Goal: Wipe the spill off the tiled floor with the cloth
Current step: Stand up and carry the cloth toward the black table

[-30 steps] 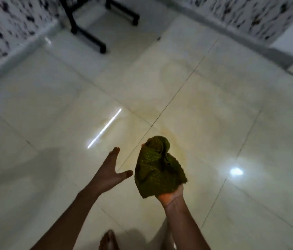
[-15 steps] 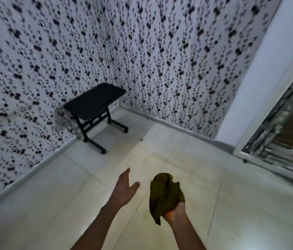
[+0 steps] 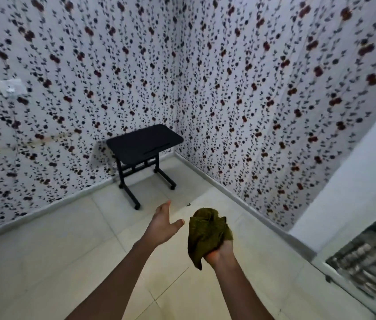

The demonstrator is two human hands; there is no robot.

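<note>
A bunched olive-green cloth (image 3: 206, 232) is held up in front of me, above the pale tiled floor (image 3: 55, 262). My right hand (image 3: 220, 252) grips the cloth from below, palm up, and a corner of the fabric hangs down past the wrist. Just to its left, my left hand (image 3: 162, 224) is open with fingers extended and thumb out, holding nothing and not touching the cloth. A faint yellowish tint lies on the floor tiles (image 3: 177, 292) between my forearms; no clear spill edge shows.
A small black table (image 3: 144, 140) on wheeled legs stands in the far corner against flowered wallpaper. A white socket plate (image 3: 11, 87) sits on the left wall. A white door frame and a metal grille (image 3: 367, 257) are at the right.
The view has tilted up from the floor to the walls and corner table. Both hands keep the same pose, the right still holding the cloth.
</note>
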